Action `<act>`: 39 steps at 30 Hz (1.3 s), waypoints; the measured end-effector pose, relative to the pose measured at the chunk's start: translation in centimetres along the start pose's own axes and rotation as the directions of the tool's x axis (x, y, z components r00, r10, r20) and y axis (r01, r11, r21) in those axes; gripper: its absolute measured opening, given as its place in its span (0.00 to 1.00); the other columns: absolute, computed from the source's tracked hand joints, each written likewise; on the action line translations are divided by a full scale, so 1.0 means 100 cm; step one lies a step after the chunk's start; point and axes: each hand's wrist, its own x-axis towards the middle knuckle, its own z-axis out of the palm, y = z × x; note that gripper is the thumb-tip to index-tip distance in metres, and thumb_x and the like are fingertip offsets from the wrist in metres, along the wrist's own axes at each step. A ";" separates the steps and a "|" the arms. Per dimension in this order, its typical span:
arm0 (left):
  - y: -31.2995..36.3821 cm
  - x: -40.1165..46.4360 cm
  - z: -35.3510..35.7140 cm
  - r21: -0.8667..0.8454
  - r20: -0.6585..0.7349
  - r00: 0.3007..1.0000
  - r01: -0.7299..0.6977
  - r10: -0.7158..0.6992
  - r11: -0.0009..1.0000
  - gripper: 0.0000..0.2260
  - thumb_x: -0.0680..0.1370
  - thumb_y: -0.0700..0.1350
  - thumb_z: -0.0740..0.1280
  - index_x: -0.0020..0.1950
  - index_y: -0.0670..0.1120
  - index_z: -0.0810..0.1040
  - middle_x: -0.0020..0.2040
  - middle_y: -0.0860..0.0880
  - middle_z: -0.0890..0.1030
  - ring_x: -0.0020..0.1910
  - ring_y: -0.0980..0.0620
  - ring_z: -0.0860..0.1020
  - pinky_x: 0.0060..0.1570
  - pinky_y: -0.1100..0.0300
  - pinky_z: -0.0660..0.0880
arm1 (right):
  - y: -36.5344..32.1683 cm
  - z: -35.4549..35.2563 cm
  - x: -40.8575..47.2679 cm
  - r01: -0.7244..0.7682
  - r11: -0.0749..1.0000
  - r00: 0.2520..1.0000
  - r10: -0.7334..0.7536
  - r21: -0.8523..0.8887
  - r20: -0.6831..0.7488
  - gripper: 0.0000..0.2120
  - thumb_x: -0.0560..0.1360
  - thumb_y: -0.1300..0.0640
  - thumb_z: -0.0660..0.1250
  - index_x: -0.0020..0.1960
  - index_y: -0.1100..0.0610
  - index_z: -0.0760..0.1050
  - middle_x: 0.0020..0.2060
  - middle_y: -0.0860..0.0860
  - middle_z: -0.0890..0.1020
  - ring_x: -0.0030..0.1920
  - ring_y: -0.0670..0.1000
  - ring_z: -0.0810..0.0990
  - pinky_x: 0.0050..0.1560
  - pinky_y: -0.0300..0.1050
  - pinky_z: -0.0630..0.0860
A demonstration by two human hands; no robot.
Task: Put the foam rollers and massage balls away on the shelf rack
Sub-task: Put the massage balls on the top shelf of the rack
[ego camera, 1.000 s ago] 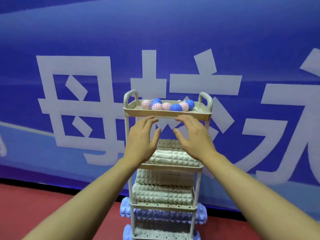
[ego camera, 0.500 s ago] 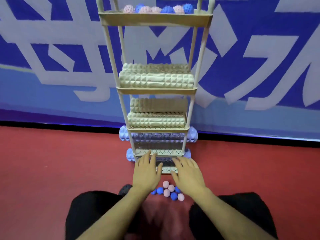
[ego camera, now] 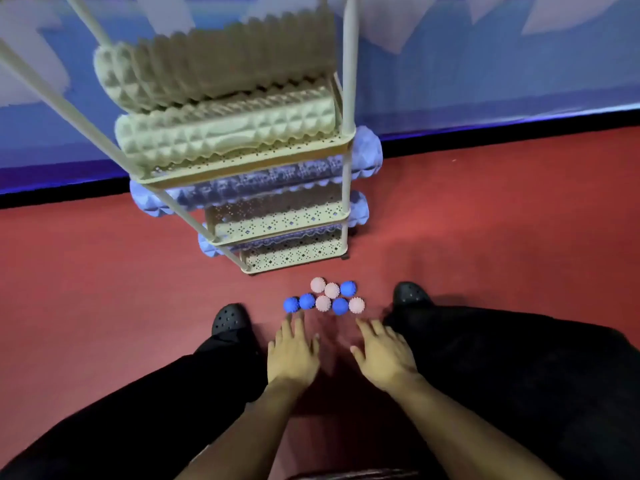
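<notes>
Balls (ego camera: 323,299) are what's left now: eight spiky ones, pink and blue, bunched on the red floor (ego camera: 104,289) in the lower middle of the frame, just in front of the rack (ego camera: 294,252). A second ago I was up at the top tray with both hands near its front edge; half a second ago the view had dropped and the hands were low by the bottom tier. Now they're pulled back a bit, so the pile sits in plain sight just past my fingertips. Left hand (ego camera: 292,355) is flat and spread, holding nothing, fingertips almost at the leftmost blue ball. Right hand (ego camera: 384,358) is the same, fingers splayed, empty, just short of the pink one on the right. Rollers (ego camera: 225,129) look shelved already, beige ones upper left, blue ones poking out lower down. So my guess is the next bit is scooping this batch, and they'll probably roll if I nudge them.
</notes>
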 end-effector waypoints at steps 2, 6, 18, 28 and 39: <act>-0.005 0.022 0.022 0.010 0.031 0.999 0.013 -0.013 1.000 0.30 0.82 0.59 0.54 0.82 0.49 0.53 0.81 0.45 0.57 0.74 0.43 0.65 0.69 0.46 0.65 | 0.005 0.016 0.027 -0.009 1.000 0.999 0.007 0.023 0.050 0.30 0.81 0.41 0.57 0.80 0.50 0.57 0.73 0.51 0.68 0.69 0.57 0.71 0.69 0.52 0.67; -0.018 0.070 0.055 0.026 0.045 0.999 0.005 -0.007 1.000 0.29 0.82 0.58 0.57 0.81 0.48 0.57 0.80 0.44 0.60 0.75 0.42 0.65 0.68 0.45 0.66 | 0.017 0.044 0.079 0.000 1.000 0.996 -0.002 0.019 0.092 0.31 0.80 0.41 0.59 0.80 0.50 0.57 0.76 0.52 0.64 0.70 0.59 0.70 0.68 0.52 0.67; -0.072 0.200 0.101 0.043 0.038 0.994 -0.108 0.106 0.993 0.28 0.77 0.48 0.70 0.74 0.42 0.67 0.69 0.40 0.71 0.65 0.36 0.69 0.67 0.45 0.66 | 0.049 0.104 0.194 0.025 0.995 1.000 -0.026 0.097 0.005 0.25 0.64 0.55 0.81 0.58 0.57 0.78 0.57 0.57 0.80 0.53 0.64 0.79 0.48 0.56 0.79; -0.085 0.199 0.102 -0.306 0.078 0.992 -0.070 0.098 0.949 0.31 0.73 0.35 0.69 0.75 0.44 0.65 0.60 0.46 0.67 0.58 0.39 0.74 0.63 0.49 0.71 | 0.062 0.125 0.191 0.059 0.930 0.993 -0.018 0.364 -0.115 0.12 0.70 0.55 0.63 0.51 0.58 0.77 0.55 0.54 0.77 0.49 0.60 0.77 0.54 0.56 0.75; -0.065 0.213 0.101 -0.107 0.144 0.982 -0.107 0.122 0.988 0.31 0.75 0.58 0.72 0.74 0.55 0.64 0.62 0.49 0.69 0.54 0.40 0.79 0.52 0.45 0.78 | 0.032 0.121 0.197 -0.010 0.983 0.999 0.004 0.182 0.032 0.35 0.77 0.35 0.63 0.79 0.41 0.53 0.61 0.54 0.82 0.58 0.59 0.82 0.52 0.53 0.77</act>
